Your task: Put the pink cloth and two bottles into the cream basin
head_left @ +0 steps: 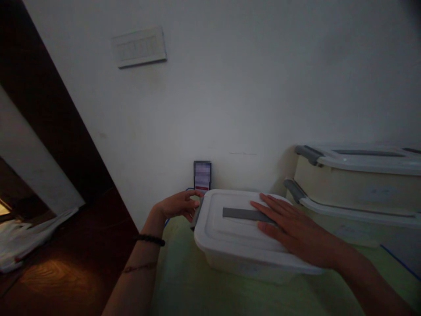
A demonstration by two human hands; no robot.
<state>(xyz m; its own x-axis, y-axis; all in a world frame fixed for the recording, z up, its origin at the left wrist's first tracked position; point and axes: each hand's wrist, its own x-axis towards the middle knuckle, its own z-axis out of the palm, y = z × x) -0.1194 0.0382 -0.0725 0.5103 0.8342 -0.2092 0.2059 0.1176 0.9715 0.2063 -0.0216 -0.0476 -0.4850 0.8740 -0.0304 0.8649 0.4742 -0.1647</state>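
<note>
A white plastic storage box with a lid and a grey strip handle on top stands on the green-covered surface. My left hand is at the box's left end, fingers curled about the grey latch; part of that grip is hidden behind the latch. Flat on the right half of the lid lies my right hand, its fingers apart, covering the right end of the strip handle. The lid sits on the box all along the visible front edge.
Two similar boxes are stacked at the right, an upper box and a lower box. Against the wall leans a phone. A blue cord lies at right. White bags rest on the wooden floor.
</note>
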